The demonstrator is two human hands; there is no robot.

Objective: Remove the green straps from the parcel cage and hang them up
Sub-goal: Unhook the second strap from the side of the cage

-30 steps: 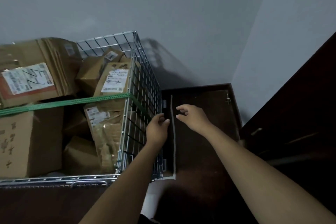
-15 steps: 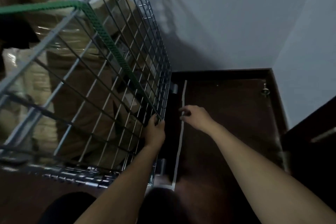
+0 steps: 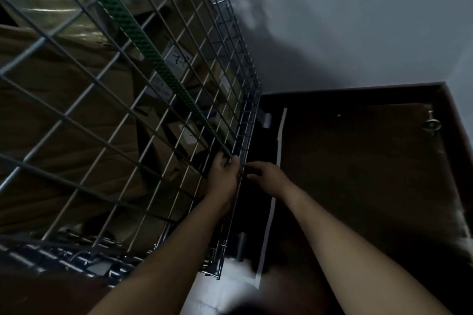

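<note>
A green perforated strap point(image 3: 133, 30) runs diagonally down the outside of the wire parcel cage point(image 3: 76, 115), from the upper left to the cage's far lower corner. My left hand point(image 3: 222, 176) is closed around the strap's lower end at that corner. My right hand point(image 3: 266, 176) meets it from the right, fingertips pinched on the same end next to the wire frame. How the strap end is fastened is hidden by my fingers. Cardboard parcels point(image 3: 76, 79) fill the cage behind the mesh.
A dark brown wooden door point(image 3: 358, 161) with a small metal knob point(image 3: 432, 124) lies right of the cage. A grey wall point(image 3: 358, 20) rises behind. A grey hinge point(image 3: 266, 120) sits by the cage corner. Pale floor point(image 3: 217, 284) shows between my arms.
My head has dropped closer to the cage side, so the mesh fills the left. My right hand moved left to join my left hand at the strap's lower end.
</note>
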